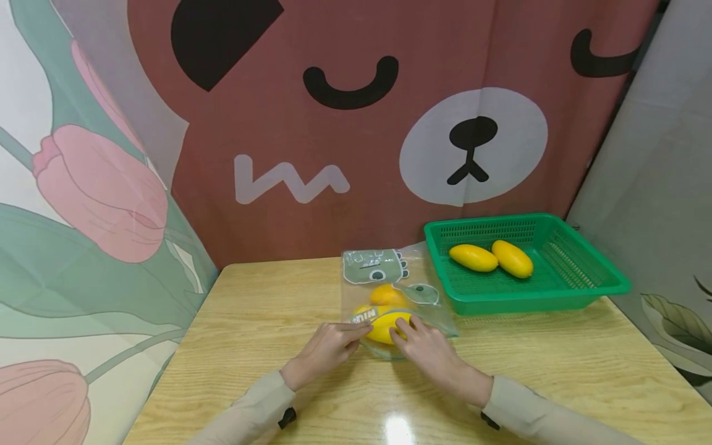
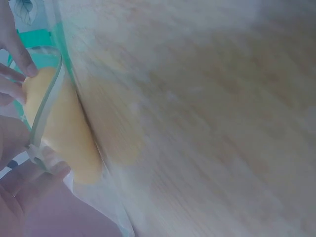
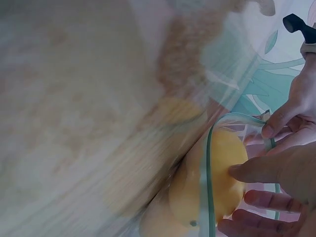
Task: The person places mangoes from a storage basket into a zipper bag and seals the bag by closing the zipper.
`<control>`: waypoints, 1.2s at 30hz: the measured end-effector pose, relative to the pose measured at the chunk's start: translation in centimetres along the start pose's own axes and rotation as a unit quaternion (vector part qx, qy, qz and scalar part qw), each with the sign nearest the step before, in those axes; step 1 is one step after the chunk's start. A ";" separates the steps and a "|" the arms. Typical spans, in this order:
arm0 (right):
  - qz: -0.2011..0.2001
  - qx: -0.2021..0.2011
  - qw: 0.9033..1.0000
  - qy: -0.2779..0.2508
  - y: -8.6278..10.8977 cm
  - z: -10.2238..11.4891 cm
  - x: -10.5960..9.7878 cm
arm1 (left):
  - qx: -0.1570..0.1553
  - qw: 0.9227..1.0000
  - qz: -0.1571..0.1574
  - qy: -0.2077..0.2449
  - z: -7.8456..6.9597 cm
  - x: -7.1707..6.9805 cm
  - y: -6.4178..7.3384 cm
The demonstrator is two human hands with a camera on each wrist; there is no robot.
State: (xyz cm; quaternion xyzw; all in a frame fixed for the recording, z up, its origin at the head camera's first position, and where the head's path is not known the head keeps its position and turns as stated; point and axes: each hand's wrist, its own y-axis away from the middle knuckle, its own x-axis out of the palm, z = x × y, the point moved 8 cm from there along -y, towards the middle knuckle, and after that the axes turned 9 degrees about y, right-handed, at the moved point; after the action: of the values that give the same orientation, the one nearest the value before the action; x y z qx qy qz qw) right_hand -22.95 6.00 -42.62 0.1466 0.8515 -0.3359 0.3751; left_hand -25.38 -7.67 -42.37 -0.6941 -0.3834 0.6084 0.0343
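A clear zip bag [image 1: 439,315] with green cartoon prints lies on the table, its opening toward me. Inside it are yellow mangoes, one orange-yellow mango [image 1: 387,294] showing farther back. At the opening a yellow mango [image 3: 228,155] lies partly within the bag's green-edged rim [image 2: 49,96]. My left hand [image 1: 332,346] pinches that rim on the left between thumb and fingers. My right hand [image 1: 428,352] grips the front mango's right end, its thumb [image 3: 249,170] on the skin and the fingers along the side.
A green plastic basket [image 1: 534,303] stands at the back right, beside the bag. It holds two more mangoes, a left one [image 1: 473,258] and a right one [image 1: 512,259]. A bear-print curtain [image 1: 356,142] hangs behind the wooden table [image 1: 267,309].
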 end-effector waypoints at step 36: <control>-0.021 -0.010 1.000 0.020 0.5 0.6 -0.2 | 0.003 1.000 -0.004 0.008 0.1 0.1 0.1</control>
State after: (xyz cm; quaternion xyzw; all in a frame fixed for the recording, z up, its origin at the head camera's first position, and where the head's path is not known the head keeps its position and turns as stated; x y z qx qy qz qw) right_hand -22.25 5.99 -43.05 0.1312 0.8652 -0.3319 0.3522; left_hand -25.41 -7.70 -42.49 -0.6976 -0.3839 0.6035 0.0419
